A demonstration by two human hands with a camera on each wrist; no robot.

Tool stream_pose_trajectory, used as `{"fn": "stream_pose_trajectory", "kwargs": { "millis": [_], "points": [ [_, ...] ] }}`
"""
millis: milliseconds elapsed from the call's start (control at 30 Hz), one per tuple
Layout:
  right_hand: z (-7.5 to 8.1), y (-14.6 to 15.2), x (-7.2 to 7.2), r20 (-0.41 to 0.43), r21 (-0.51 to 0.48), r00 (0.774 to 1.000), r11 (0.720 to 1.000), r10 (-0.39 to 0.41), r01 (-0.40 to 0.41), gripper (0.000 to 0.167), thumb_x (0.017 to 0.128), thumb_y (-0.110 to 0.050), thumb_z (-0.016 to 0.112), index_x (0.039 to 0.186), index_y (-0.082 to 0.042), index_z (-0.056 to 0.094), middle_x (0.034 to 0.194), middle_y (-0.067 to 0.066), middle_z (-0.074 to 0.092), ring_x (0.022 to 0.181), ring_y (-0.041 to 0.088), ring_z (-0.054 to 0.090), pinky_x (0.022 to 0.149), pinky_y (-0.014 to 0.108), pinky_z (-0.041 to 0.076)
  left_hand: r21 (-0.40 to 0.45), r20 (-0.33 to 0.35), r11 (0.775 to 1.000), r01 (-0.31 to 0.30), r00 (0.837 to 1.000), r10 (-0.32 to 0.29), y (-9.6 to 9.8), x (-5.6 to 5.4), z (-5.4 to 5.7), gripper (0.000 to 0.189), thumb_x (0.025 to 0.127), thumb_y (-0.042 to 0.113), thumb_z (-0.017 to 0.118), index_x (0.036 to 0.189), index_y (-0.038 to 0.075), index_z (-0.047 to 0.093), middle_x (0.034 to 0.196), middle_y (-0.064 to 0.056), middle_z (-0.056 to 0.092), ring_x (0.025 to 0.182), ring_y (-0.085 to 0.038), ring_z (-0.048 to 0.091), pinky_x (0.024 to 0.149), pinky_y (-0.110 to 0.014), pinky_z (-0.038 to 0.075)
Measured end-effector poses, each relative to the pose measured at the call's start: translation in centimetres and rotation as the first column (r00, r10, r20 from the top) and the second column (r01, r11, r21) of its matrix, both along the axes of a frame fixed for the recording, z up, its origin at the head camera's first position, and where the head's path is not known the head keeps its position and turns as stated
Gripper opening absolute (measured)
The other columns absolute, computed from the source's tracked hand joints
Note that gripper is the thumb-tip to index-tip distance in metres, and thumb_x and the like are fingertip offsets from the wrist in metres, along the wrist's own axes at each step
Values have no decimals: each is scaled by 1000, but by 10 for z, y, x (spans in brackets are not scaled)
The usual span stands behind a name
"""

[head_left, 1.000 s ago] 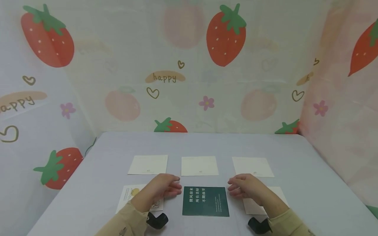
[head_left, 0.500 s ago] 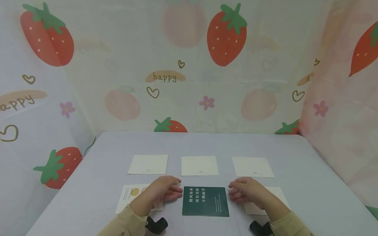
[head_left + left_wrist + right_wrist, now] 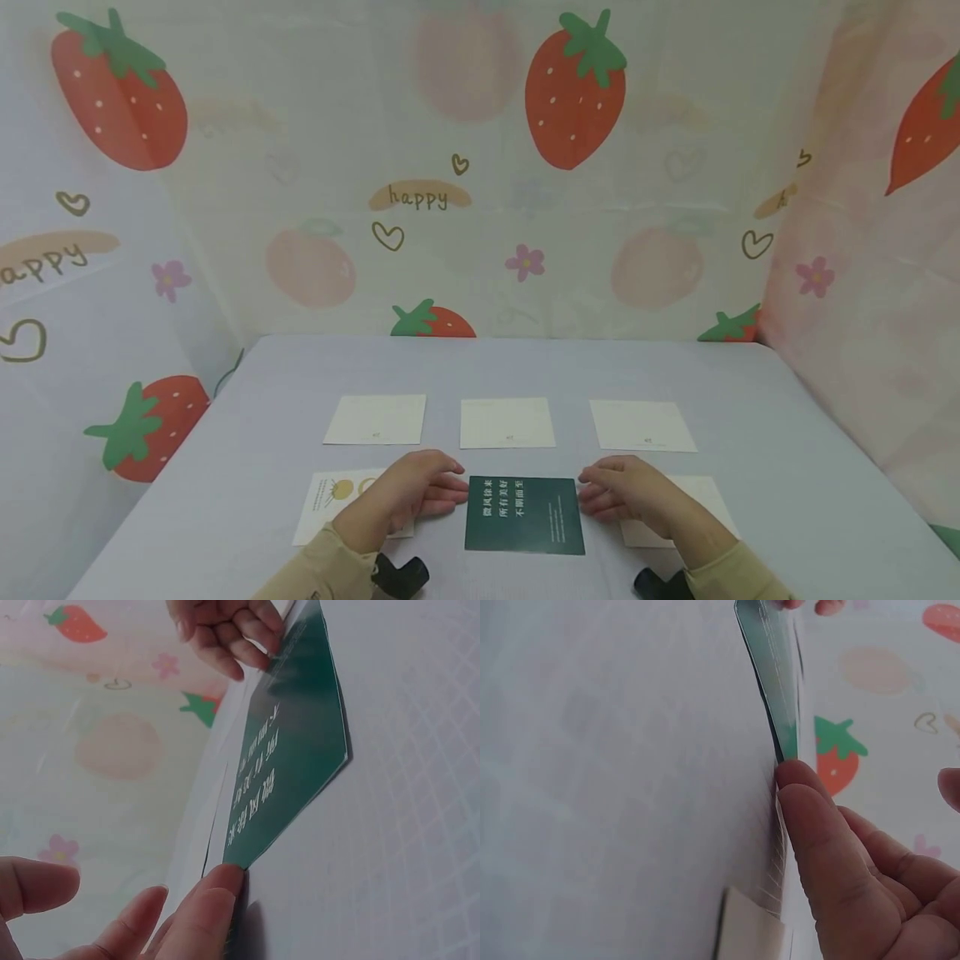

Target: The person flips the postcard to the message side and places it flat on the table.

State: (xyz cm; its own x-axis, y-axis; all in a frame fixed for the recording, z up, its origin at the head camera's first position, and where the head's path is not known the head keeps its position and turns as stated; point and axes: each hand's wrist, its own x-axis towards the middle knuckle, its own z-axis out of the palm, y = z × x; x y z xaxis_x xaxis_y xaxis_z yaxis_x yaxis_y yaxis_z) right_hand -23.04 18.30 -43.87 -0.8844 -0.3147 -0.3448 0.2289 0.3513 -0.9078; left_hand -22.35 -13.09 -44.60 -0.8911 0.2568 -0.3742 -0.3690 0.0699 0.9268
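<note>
A dark green card (image 3: pixel 525 517) with white printed characters lies on the table between the two hands. My left hand (image 3: pixel 408 497) has its fingertips right at the card's left edge, thumb held apart above. In the left wrist view, its lower fingers (image 3: pixel 202 911) overlap the near end of the card. On the other side, my right hand (image 3: pixel 632 493) keeps extended fingers at the right edge; the right wrist view has its fingertips (image 3: pixel 795 780) at the card's end. Neither hand curls round it. Under the left forearm, a card with yellow drawings (image 3: pixel 322 504) is partly hidden.
Behind the green card lie a left white card (image 3: pixel 375 419), a middle white card (image 3: pixel 507 422) and a right white card (image 3: pixel 643 425) in a row. Another pale card (image 3: pixel 699 493) is partly covered by the right hand. Strawberry-print cloth (image 3: pixel 480 250) walls the table.
My left hand has moved slightly right and towards me, up to the green card's edge. The right hand has dropped a little nearer. The green card has shifted very slightly right.
</note>
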Motion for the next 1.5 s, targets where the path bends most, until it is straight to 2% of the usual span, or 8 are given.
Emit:
{"fn": "stream_pose_trajectory", "kwargs": {
  "millis": [233, 533, 900, 1033, 1300, 1500],
  "points": [
    [0, 2, 0, 2, -14, 1000, 1000, 9, -9, 42, 92, -26, 52, 111, 11, 54, 91, 14, 67, 82, 25, 66, 72, 35, 55, 61, 20, 998, -6, 1000, 5, 1, -2, -3, 37, 89, 20, 49, 114, -6, 51, 98, -18, 66, 83, -24, 67, 70, -30, 55],
    [1, 2, 2, 15, -10, 1000, 1000, 8, -8, 41, 93, -25, 51, 112, 11, 53, 93, 16, 67, 82, 24, 66, 72, 35, 55, 55, 62, 998, -14, 998, 11, -4, 0, 0, 39, 88, 22, 49, 116, -5, 48, 94, -18, 67, 80, -26, 67, 69, -32, 55],
    [-2, -3, 0, 46, 9, 997, 998, -57, 57, 41, 91, -32, 53, 110, 4, 56, 92, 12, 67, 81, 21, 64, 72, 36, 54, 79, 82, 997, -18, 997, 11, -6, 0, -1, 42, 88, 22, 51, 119, -5, 46, 93, -17, 67, 83, -27, 67, 70, -32, 55],
    [-2, -2, -1, 32, 0, 999, 999, -44, 44, 42, 91, -34, 53, 110, 4, 54, 90, 11, 67, 81, 21, 64, 72, 36, 54, 83, 78, 996, -17, 997, 11, -6, -1, -2, 43, 88, 23, 50, 120, -5, 45, 93, -16, 67, 83, -26, 67, 70, -32, 55],
    [-2, 1, -1, -5, -92, 1000, 996, 7, -7, 45, 91, -29, 53, 116, 8, 49, 97, 14, 65, 88, 25, 65, 77, 36, 53, 76, 71, 997, -22, 997, 16, -6, -1, -3, 42, 88, 23, 51, 119, -5, 45, 93, -16, 67, 82, -26, 67, 69, -32, 55],
    [-3, -1, -2, -52, -36, 999, 999, 5, -7, 49, 87, -21, 61, 124, 8, 47, 109, 14, 62, 88, 24, 64, 76, 35, 53, 71, 56, 997, -18, 998, 14, -5, -1, -6, 42, 88, 23, 51, 117, -6, 47, 93, -15, 67, 82, -25, 67, 70, -32, 55]
  ]
}}
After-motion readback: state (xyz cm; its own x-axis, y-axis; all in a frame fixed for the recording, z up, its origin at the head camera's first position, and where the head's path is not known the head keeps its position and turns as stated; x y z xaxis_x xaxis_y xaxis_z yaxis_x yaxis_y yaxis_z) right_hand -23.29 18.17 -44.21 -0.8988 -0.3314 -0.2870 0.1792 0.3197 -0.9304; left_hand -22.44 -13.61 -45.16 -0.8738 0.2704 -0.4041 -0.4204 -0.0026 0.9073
